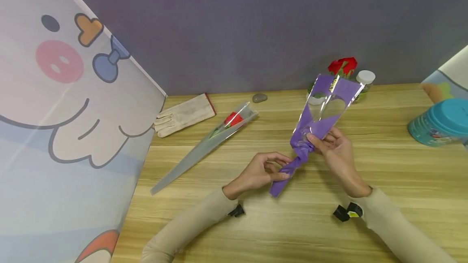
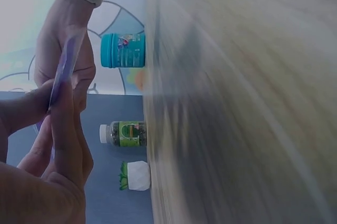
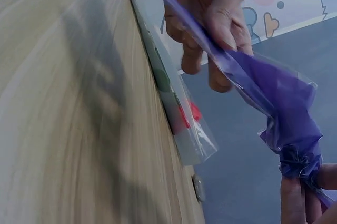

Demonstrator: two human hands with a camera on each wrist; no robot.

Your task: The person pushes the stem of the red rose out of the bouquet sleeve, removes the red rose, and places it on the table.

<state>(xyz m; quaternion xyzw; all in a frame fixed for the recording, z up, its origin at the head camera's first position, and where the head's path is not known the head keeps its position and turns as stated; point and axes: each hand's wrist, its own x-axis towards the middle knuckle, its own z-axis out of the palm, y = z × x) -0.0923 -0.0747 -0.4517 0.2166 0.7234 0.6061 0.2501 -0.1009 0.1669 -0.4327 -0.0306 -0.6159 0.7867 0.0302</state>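
Observation:
A purple plastic flower sleeve (image 1: 321, 111) with a clear heart window is held above the wooden table (image 1: 365, 182), between both hands. My left hand (image 1: 280, 170) pinches its narrow lower tail between thumb and fingers. At the sleeve's twisted, crumpled middle, my right hand (image 1: 310, 138) pinches the plastic. In the right wrist view the purple sleeve (image 3: 274, 95) stretches from the left hand (image 3: 210, 18) down to the bunched twist at my right fingertips (image 3: 297, 197). The left wrist view shows the sleeve (image 2: 66, 66) edge-on between my left fingers (image 2: 63, 129) and the right hand (image 2: 63, 34).
A clear sleeve with a red rose (image 1: 219, 133) lies on the table to the left, next to a white glove (image 1: 184, 115) and a small stone (image 1: 259, 98). At the back stand a red rose (image 1: 343, 66) and a white-capped bottle (image 1: 365, 78). A teal jar (image 1: 438, 123) sits at the right.

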